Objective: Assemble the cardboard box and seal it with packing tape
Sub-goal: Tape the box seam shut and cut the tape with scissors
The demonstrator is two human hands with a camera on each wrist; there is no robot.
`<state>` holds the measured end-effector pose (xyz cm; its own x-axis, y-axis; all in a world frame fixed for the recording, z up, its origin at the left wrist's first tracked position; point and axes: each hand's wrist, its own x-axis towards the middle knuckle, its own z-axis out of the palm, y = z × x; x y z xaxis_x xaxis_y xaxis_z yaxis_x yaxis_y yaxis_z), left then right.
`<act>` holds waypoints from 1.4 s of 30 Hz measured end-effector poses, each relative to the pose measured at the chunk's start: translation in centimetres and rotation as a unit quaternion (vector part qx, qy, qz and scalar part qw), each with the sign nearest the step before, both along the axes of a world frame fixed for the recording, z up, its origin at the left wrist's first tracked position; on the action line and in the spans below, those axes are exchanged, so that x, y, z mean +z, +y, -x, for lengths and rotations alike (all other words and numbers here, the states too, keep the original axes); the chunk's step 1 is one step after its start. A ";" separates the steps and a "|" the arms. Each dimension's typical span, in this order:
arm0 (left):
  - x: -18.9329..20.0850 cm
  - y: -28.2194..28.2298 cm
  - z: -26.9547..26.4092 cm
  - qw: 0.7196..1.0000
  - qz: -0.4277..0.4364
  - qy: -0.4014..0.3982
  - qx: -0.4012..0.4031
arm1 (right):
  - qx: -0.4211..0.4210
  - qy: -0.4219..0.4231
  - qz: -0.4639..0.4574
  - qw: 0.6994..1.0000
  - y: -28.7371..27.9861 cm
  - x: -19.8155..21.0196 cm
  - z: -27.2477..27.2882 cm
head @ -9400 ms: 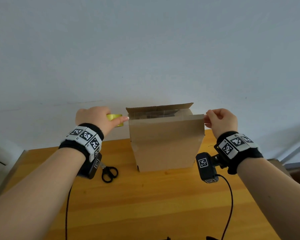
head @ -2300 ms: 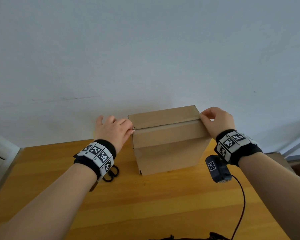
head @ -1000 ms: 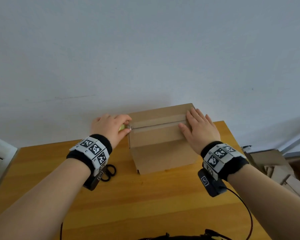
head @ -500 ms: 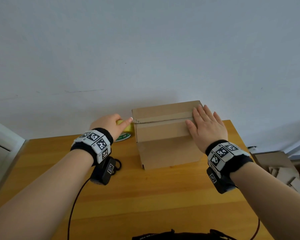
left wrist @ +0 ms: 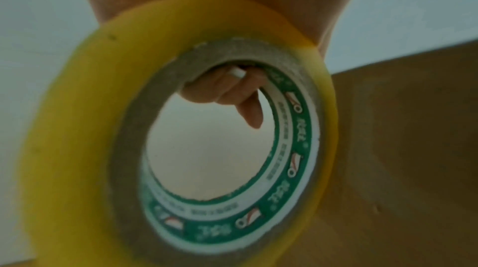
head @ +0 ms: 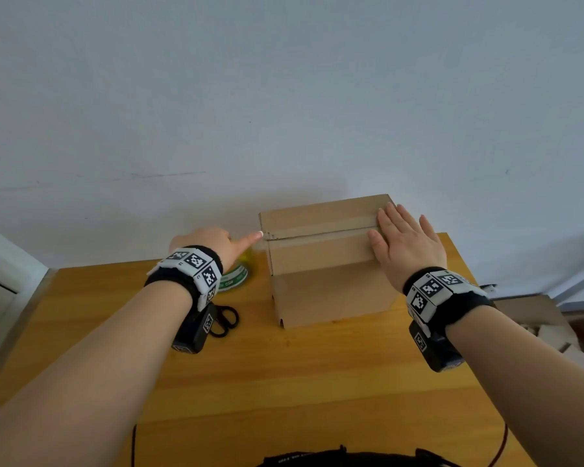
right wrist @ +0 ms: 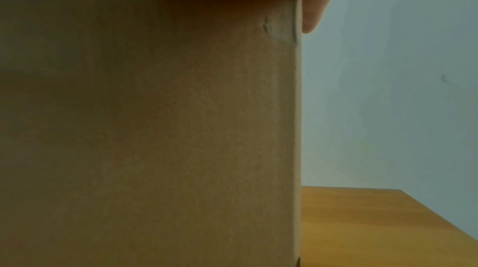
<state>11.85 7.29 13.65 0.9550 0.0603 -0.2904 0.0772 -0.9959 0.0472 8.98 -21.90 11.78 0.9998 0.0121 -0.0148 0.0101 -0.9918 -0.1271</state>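
The brown cardboard box (head: 321, 264) stands on the wooden table (head: 284, 372), flaps closed, with a tape strip along the top seam. My right hand (head: 406, 245) lies flat on the top's right end; in the right wrist view its fingers (right wrist: 311, 5) hang over the edge of the box (right wrist: 155, 107). My left hand (head: 216, 245) holds the yellow tape roll (head: 236, 276) just left of the box, index finger touching the top-left corner. In the left wrist view its fingers (left wrist: 227, 89) curl through the core of the tape roll (left wrist: 77, 148).
Black scissors (head: 224, 320) lie on the table left of the box, below the roll. Cardboard scraps (head: 540, 315) sit off the table's right edge. A pale wall rises right behind the box. Bare table stretches in front of the box.
The open flaps are now closed and taped along the seam. Over the last second my right hand slid slightly toward the box's right end, and the roll dropped lower in my left hand.
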 end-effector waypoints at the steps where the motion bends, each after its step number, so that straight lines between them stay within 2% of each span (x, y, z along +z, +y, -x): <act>1: -0.4 0.0 0.1 1.000 0.005 0.002 0.001 | -0.001 0.001 -0.002 1.000 0.0 0.0 0.0; 6: -1.9 -0.1 0.2 0.998 0.053 0.029 0.019 | -0.008 0.014 0.007 1.000 0.2 0.2 -0.1; 11: -1.9 -0.8 0.4 0.998 0.052 0.026 0.020 | -0.013 0.032 0.033 0.999 0.7 0.4 0.0; 14: -1.9 -0.9 0.4 0.998 0.058 0.021 0.025 | -0.016 0.003 0.042 0.999 1.2 0.8 0.0; 16: -1.9 -1.0 0.4 0.998 0.061 0.020 0.022 | -0.006 -0.015 0.032 0.999 2.6 1.2 0.3; 21: -1.9 -1.7 0.6 0.996 0.075 0.032 0.027 | 0.005 0.040 -0.004 0.999 7.9 0.6 1.1; 25: -1.5 -1.9 1.1 0.996 0.072 0.024 0.042 | 0.055 0.049 -0.007 0.997 10.1 0.9 1.3; 29: -1.4 -2.4 1.2 0.995 0.091 0.027 0.033 | 0.181 0.049 -0.008 0.982 13.2 0.7 2.3; 32: -2.1 -1.9 0.8 0.994 0.101 0.020 0.030 | 0.172 0.062 -0.065 0.981 12.8 1.4 1.4; 36: -3.0 -0.7 0.8 0.979 0.199 -0.002 0.037 | 0.180 0.069 -0.089 0.977 11.7 1.7 0.8; 42: -3.4 1.4 1.8 0.930 0.352 0.017 0.100 | 0.168 0.049 -0.057 0.983 12.0 1.2 0.9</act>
<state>10.09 8.72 10.23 0.9344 0.0191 -0.3558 0.2717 -0.6841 0.6769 8.05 -9.90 13.01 0.9327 0.3495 -0.0895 0.3178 -0.9133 -0.2548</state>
